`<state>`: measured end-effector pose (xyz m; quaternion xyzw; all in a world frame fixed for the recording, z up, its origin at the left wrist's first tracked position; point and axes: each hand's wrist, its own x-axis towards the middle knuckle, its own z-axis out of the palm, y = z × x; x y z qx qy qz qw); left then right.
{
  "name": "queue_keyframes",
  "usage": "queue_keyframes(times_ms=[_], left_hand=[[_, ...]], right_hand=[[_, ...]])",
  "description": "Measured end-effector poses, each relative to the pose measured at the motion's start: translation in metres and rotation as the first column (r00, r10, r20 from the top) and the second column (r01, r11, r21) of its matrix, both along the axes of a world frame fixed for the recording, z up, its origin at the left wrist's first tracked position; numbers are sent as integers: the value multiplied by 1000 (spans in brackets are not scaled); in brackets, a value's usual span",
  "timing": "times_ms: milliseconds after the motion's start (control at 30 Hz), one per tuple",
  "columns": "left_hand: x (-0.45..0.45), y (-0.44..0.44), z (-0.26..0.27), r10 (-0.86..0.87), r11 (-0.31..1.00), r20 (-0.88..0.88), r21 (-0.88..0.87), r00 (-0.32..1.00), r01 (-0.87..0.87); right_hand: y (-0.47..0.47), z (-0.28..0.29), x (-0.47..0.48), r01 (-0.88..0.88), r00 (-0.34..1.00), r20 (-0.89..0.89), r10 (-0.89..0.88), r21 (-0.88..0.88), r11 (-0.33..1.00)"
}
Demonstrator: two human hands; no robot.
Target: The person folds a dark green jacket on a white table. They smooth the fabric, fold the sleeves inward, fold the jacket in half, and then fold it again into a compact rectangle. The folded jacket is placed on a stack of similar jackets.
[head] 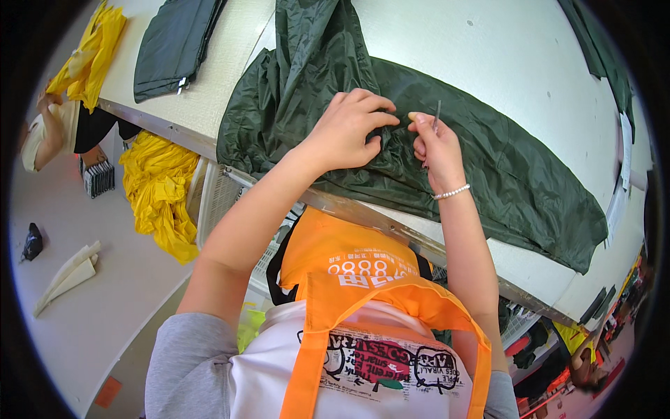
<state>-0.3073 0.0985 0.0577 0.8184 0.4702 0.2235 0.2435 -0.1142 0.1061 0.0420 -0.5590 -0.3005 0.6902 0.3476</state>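
Observation:
A dark green garment of thin, shiny fabric lies crumpled along the near edge of the worktable, one part running up toward the far side. Over its gathered middle is my left hand, fingers curved and apart, with nothing visible between them. Close by on the right, my right hand holds a slim metal tool that sticks up past the fingers; its exact kind is not clear. The thumb and forefinger of that hand are pinched together, and whether a thread is between them cannot be seen.
Folded dark garments lie on the table at upper left. Yellow fabric overflows a container beside a white plastic basket. At far left a person handles a yellow garment. More dark green fabric lies at upper right.

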Motion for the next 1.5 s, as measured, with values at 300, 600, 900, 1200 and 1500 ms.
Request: queue_keyframes(times_ms=[300, 600, 900, 1200, 1500], left_hand=[[1, 9, -9, 47, 992, 128, -124, 991, -31], [-2, 3, -8, 123, 975, 256, -209, 959, -69], [0, 2, -9, 119, 983, 255, -165, 960, -78], [4, -6, -20, 325, 923, 357, -324, 876, -210], [4, -8, -22, 175, 978, 265, -155, 948, -137]], right_hand=[[-38, -3, 17, -174, 924, 377, 58, 282, 943], [-46, 6, -3, -420, 771, 636, 29, 473, 775], [-38, 6, -11, -509, 660, 751, -1, 448, 735], [-36, 1, -16, -241, 868, 484, 113, 212, 947], [-32, -14, -18, -178, 931, 348, 108, 176, 968]])
